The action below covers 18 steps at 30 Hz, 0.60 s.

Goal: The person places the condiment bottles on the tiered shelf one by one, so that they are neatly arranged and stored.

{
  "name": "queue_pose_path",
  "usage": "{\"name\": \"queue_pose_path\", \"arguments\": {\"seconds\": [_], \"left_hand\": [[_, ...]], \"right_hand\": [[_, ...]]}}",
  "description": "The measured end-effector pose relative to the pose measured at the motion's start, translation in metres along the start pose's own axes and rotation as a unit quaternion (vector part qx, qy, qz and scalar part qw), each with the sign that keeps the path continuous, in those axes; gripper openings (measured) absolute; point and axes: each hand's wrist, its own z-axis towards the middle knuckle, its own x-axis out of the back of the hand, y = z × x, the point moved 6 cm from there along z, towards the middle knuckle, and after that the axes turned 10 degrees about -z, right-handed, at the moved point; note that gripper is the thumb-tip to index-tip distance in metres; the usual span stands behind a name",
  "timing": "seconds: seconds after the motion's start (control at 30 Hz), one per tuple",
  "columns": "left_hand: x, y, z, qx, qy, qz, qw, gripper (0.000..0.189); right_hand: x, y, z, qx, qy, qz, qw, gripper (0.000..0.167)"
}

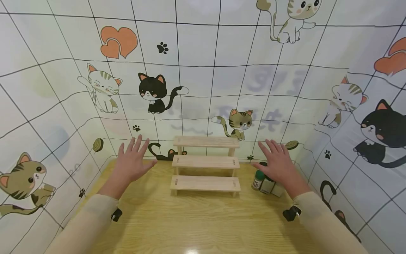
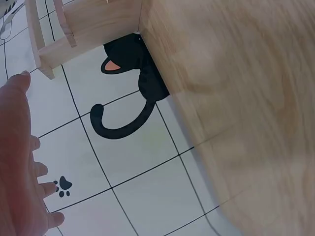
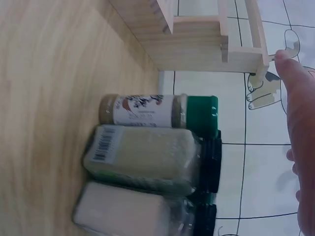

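The left hand [image 1: 131,164] and the right hand [image 1: 280,167] reach out over the table [image 1: 190,222], fingers extended, thumbs turned inward, neither holding anything. From where I stand, the three-tiered wooden rack [image 1: 205,183] sits between them, touched by neither. Three jars stand upright in a row below the right hand, apart from it: the green-capped jar [image 3: 202,115] is on the rack side, then two dark-capped jars [image 3: 142,157] further from the rack. Beyond both hands hangs a cat-printed backdrop [image 1: 198,46].
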Motion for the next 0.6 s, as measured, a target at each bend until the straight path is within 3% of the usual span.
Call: {"name": "queue_pose_path", "arguments": {"seconds": [0.27, 0.6], "left_hand": [[-0.019, 0.009, -0.015, 0.003, 0.016, -0.051, 0.9986, 0.097], [-0.049, 0.023, -0.026, -0.035, 0.033, -0.107, 0.9931, 0.094]], "right_hand": [[-0.003, -0.012, -0.015, 0.022, 0.061, 0.031, 0.9974, 0.096], [-0.010, -0.022, -0.033, -0.005, 0.057, 0.071, 0.9958, 0.085]]}}
